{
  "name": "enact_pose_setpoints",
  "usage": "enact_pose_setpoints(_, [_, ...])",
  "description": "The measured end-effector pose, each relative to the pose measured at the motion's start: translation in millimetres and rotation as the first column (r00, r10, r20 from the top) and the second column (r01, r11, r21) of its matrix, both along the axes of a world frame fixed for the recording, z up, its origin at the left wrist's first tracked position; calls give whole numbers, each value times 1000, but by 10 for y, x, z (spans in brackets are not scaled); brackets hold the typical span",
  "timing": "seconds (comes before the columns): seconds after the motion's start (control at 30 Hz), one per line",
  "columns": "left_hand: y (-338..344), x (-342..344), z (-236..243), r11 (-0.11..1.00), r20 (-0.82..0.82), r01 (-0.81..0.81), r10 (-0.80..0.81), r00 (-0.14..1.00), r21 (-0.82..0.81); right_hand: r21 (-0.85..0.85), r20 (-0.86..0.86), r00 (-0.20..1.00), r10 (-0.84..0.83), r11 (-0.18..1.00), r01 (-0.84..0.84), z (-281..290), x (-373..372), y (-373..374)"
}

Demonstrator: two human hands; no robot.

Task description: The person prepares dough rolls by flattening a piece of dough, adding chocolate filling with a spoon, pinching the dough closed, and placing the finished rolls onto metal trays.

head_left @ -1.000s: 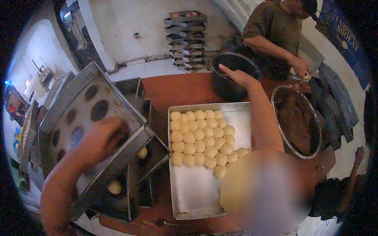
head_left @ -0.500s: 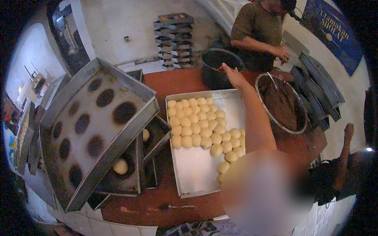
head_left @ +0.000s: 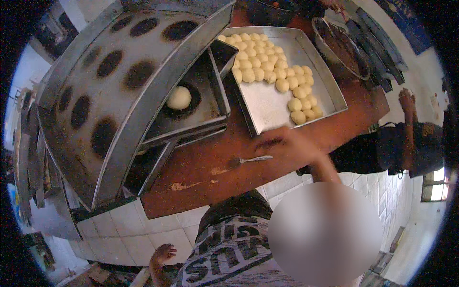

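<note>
The right hand [head_left: 289, 148], right of centre in the frame, is motion-blurred (I cannot tell whether it is open or closed) over the reddish table [head_left: 196, 167], near the metal-handled utensil [head_left: 258, 159] and the near edge of the pale tray [head_left: 270, 105]. Rows of dough balls [head_left: 258, 61] sit in that tray, upper centre. The left hand [head_left: 164, 253], lower left, hangs loosely open beside the printed shirt [head_left: 229, 253]. A dark-spotted pan [head_left: 95, 119] tilts at upper left.
</note>
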State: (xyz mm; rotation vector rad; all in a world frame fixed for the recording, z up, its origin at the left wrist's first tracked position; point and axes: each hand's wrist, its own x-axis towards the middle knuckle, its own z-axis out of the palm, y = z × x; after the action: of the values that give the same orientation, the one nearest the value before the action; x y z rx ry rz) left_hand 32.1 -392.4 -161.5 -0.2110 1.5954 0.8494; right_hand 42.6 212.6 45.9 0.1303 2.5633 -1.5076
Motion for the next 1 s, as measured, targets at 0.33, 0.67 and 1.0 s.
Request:
enact_pose_setpoints(0.33, [2913, -913, 2167, 624, -636, 594, -194, 747, 507, 663, 79, 990, -118, 748, 36, -765, 373, -616])
enact_pose_setpoints(0.67, [5925, -1201, 1471, 578, -993, 814, 52, -108, -58, -412, 140, 862, -487, 763, 498, -710, 1526, -90])
enact_pose_setpoints(1.0, [7024, -1153, 1185, 655, -823, 558, -183, -537, -509, -341, 54, 863, -502, 803, 489, -792, 1633, 339])
